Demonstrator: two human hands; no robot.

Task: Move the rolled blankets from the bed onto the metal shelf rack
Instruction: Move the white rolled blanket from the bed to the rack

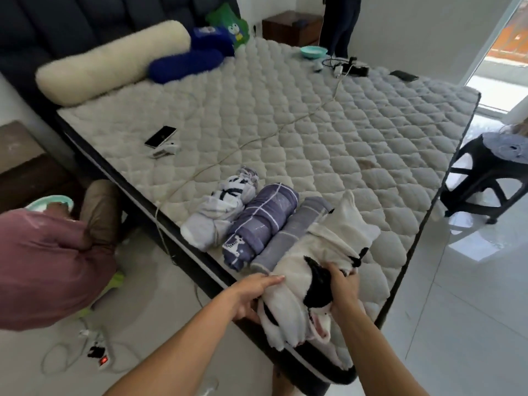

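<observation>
While three rolled blankets (251, 221) lie side by side near the bed (285, 115) edge, the left hand (251, 295) and right hand (343, 287) each grip the white-and-black rolled blanket (300, 281) beside them, fingers curled into it.

bed (285, 115) | 4 rolled blankets (263, 221), phone (160, 136), bowl (313, 52)

Two bare forearms, no sleeves, watch or rings visible, ending in left grip (251, 295) and right grip (343, 290).
</observation>
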